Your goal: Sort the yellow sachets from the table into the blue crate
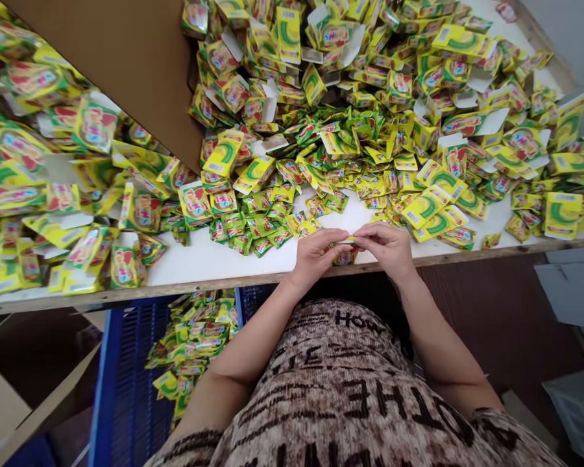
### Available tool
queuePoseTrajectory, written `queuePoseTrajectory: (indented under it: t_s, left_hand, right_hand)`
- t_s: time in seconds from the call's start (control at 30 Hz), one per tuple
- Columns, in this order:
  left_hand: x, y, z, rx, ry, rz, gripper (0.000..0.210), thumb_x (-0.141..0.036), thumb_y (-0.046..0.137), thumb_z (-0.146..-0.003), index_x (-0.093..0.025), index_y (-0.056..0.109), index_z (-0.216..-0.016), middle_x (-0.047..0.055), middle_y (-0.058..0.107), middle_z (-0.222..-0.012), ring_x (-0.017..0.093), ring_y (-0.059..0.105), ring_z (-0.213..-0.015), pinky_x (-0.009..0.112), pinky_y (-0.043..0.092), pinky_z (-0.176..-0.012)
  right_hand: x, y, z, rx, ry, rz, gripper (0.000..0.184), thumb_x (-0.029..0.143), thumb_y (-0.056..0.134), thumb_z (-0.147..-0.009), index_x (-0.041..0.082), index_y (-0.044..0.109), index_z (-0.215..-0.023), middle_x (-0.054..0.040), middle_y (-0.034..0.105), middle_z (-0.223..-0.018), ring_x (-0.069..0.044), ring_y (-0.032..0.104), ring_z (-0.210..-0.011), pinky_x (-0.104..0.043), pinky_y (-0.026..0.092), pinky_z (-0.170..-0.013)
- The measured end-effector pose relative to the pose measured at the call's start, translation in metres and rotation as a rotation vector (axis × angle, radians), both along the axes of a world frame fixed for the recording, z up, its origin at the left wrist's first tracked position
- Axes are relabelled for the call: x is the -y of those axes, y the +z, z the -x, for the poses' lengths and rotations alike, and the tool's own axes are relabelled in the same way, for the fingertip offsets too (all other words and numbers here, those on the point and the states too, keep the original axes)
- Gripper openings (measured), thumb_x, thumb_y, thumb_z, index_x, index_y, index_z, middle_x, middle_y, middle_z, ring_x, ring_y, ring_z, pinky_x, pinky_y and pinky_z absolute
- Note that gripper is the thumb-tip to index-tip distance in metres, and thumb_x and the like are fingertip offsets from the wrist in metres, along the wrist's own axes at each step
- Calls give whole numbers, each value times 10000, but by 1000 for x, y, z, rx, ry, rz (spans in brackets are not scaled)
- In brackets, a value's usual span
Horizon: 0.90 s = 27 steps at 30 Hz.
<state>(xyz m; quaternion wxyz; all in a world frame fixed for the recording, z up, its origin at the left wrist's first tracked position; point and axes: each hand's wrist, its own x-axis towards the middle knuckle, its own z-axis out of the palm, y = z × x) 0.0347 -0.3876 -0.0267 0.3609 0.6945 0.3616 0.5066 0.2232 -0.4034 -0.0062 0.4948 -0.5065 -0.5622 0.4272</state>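
My left hand [317, 251] and my right hand [388, 249] meet at the table's front edge, fingers pinched. Between their fingertips is a small yellow box [344, 256] with red and green print, seen from above and mostly covered by the fingers. Just left of my left hand lies a cluster of small green and yellow sachets [263, 227] on the white tabletop [185, 263]. Beyond my right hand rest several yellow cartons [427, 206], some with white flaps open.
A big heap of cartons [287, 35] covers the back of the table. A brown cardboard panel [126, 58] divides it from another heap [34, 149] at left. Below the edge, a blue crate [131, 383] holds packets [197, 337], beside an open cardboard box [34, 389].
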Motion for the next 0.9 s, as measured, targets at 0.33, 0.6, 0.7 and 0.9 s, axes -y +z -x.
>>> queuePoseTrajectory:
  t_s: [0.33,0.6,0.7,0.9]
  left_hand:
    - [8,-9,5,-190,-104,-181,198,-204,633,-911,-189,686,-1101,83,723,-1019,151,688,-942,297,574,-833]
    - [8,-13,3,-230,-155,-161,326,-235,547,-963,-228,622,-1280,86,671,-1077,156,653,-985,300,550,-869]
    - [10,-12,3,-377,-176,-162,367,-246,505,-981,-262,606,-1333,68,611,-1015,141,614,-900,268,530,-810]
    - [16,-10,3,-408,-189,-136,366,-262,493,-989,-256,613,-1335,55,568,-957,131,579,-854,232,503,-776]
  right_hand:
    - [19,-11,2,331,-18,-280,73,337,715,-849,277,757,-852,-77,650,-1012,-216,645,-951,-414,578,-827]
    - [-49,0,-20,517,36,-177,200,312,562,-939,232,744,-920,-85,686,-988,-245,636,-995,-424,511,-918]
    - [-110,-8,-26,859,-57,-101,394,206,575,-900,191,634,-1289,-152,580,-1273,-319,540,-1179,-472,441,-1010]
    - [-141,-20,-22,1178,94,-56,413,109,582,-802,121,625,-1213,-216,580,-1159,-386,511,-1111,-527,450,-911]
